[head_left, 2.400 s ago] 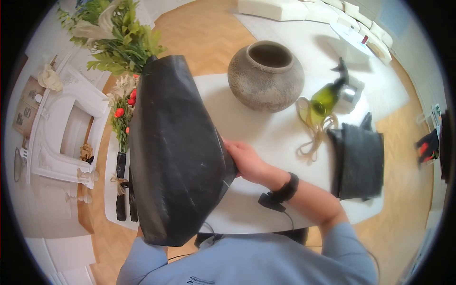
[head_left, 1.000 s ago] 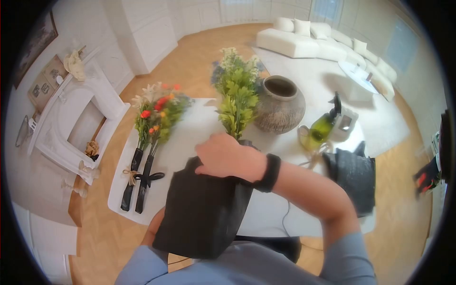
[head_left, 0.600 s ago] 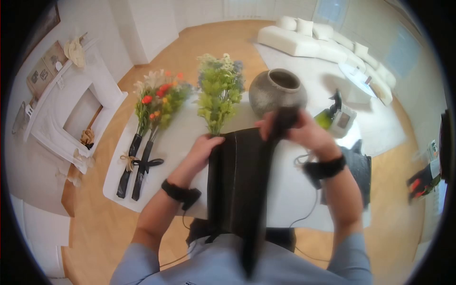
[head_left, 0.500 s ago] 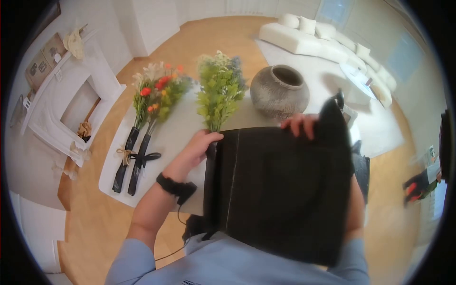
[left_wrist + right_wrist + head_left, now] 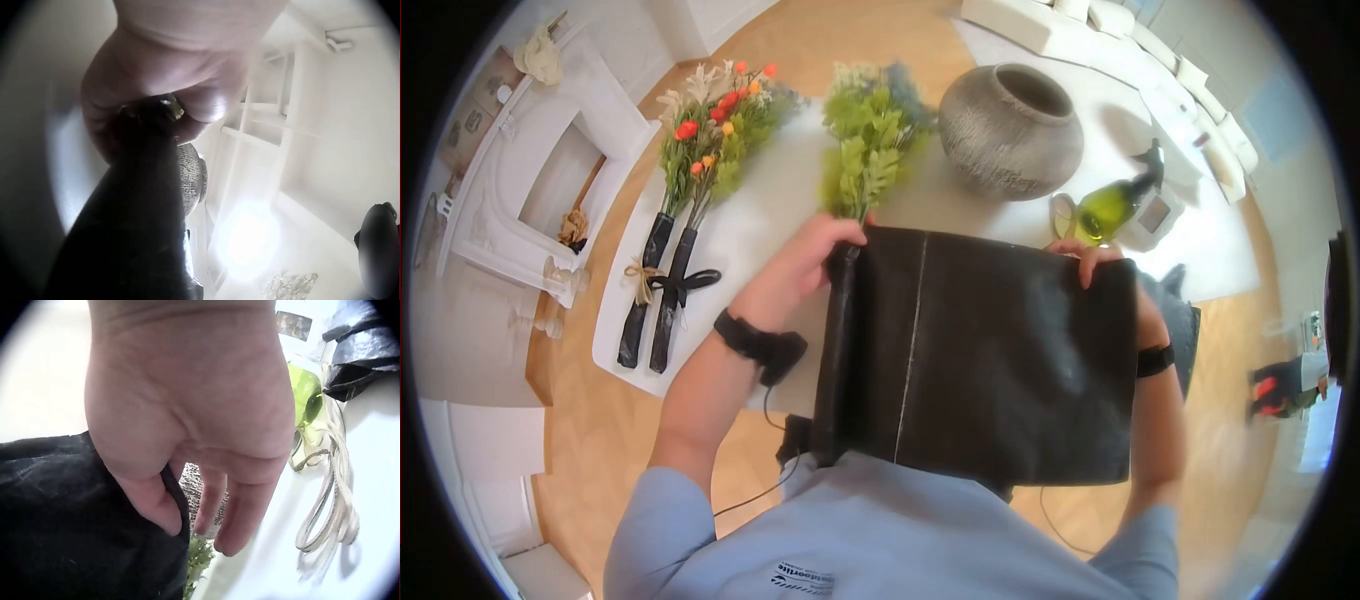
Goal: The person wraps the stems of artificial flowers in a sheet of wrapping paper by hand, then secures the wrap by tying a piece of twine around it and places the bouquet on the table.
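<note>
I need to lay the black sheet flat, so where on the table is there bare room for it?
Bare tabletop shows between the two tied bouquets and the green bunch. The far right is crowded: vase, green bottle, cord, folded dark sheets. The near middle is hidden under the black sheet held by left hand and right hand.

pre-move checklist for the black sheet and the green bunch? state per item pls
1. Left hand holds the near-left top corner of the black matte wrapping sheet, beside the stems: ok.
2. Right hand has a grip on the sheet's top right edge, fingers curled over it: ok.
3. Sheet spread open between both hands: ok.
4. Green leafy flower bunch lies on the white table, tops pointing away from the person: ok.
5. Bunch stems sit inside the sheet: cannot tell, the sheet hides them.
6. Round grey stone vase and green glass bottle stand apart from the sheet: ok.
</note>
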Demonstrator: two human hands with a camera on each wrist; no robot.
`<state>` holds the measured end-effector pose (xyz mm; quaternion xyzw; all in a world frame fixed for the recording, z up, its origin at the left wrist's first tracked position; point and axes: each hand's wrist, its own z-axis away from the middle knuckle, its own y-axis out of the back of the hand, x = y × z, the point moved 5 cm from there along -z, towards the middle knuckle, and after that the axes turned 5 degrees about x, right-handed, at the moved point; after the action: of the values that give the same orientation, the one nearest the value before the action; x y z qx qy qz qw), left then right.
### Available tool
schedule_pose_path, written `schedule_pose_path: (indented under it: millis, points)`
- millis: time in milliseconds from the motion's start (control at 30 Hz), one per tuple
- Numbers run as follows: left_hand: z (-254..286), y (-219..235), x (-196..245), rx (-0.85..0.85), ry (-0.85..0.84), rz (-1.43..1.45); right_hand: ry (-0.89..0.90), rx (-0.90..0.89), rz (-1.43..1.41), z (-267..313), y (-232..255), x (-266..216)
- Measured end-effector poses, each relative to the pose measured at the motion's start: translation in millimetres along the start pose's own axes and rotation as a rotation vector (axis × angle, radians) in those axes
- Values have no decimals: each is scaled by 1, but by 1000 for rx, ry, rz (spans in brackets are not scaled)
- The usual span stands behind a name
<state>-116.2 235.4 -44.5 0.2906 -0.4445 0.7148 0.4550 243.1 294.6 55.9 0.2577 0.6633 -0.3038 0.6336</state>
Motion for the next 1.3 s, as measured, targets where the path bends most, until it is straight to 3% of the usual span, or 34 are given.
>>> schedule_pose_path:
  millis: [133, 200, 333, 433, 533, 667, 733, 900, 967, 1033, 1167, 1233, 1300]
  points:
    - [-13, 9, -1, -72, 45, 171, -3, -6, 267, -4, 8, 5]
    - [-13, 6, 10, -104, -31, 127, -79, 54, 213, -4, 10, 8]
    - [-22, 5, 16, -140, 52, 64, -147, 41, 308, -1, 21, 19]
    - [-28, 7, 15, -86, 21, 28, -99, 103, 467, 2, 22, 12]
    - [-34, 9, 10, -65, 22, -52, -162, 131, 525, 4, 35, 12]
    - [-43, 16, 3, -15, 28, -135, -134, 87, 211, 0, 32, 14]
    - [-38, 11, 4, -41, 2, -75, -44, -13, -92, -8, 32, 19]
    - [-40, 14, 5, -91, -36, -1, 141, -165, -250, -23, 41, -8]
    - [-39, 15, 6, -92, -19, -33, 221, -246, -333, 56, -9, -7]
    - [-34, 10, 8, -94, -17, -11, 304, -328, -411, 59, -26, -15]
    - [-34, 3, 8, -168, 10, 32, 484, -503, -554, -94, -81, -46]
    - [-32, 0, 10, -172, -4, 77, 589, -594, -617, -103, -80, -69]
    - [-33, 2, 10, -128, 8, 173, 822, -946, -586, -154, -69, -58]
